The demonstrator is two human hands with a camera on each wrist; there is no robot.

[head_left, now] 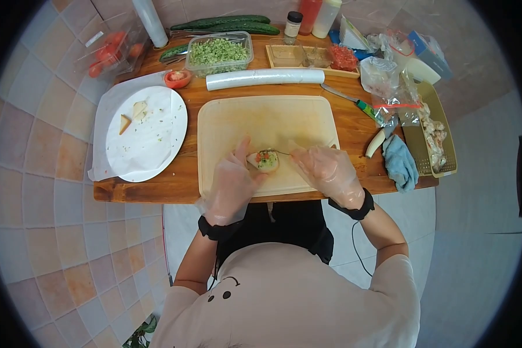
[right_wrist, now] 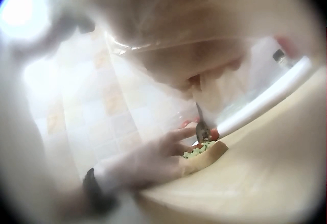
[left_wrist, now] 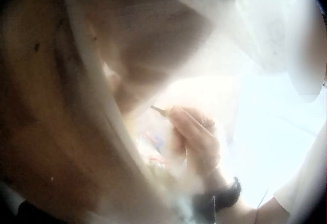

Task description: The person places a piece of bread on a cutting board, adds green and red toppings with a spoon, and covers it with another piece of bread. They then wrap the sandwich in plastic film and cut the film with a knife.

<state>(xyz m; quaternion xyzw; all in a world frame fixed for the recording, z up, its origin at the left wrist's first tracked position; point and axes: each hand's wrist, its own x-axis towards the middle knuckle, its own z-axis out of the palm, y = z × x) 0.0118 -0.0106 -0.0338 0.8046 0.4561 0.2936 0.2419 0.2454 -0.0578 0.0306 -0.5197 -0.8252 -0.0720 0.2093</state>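
Observation:
On the cream cutting board (head_left: 261, 119) sits a small piece of bread (right_wrist: 207, 158) topped with chopped green bits and red pieces. My left hand (head_left: 232, 182), in a clear plastic glove, holds it at the side between thumb and fingers. My right hand (head_left: 333, 174), gloved too, grips a small metal spoon (right_wrist: 201, 127) by its handle. The spoon's bowl is down at the topping, beside the red pieces, in the right wrist view. Glove plastic blurs much of the left wrist view and hides the bread there.
At left a paper-lined white plate (head_left: 148, 159) bears bread pieces. Behind the board lie a film roll (head_left: 265, 79), a tub of chopped greens (head_left: 220, 53), a tomato half (head_left: 177, 79) and a wooden tray (head_left: 284, 57) with diced red bits. A knife (head_left: 365, 107), blue cloth (head_left: 400, 163) and basket (head_left: 452, 166) are right.

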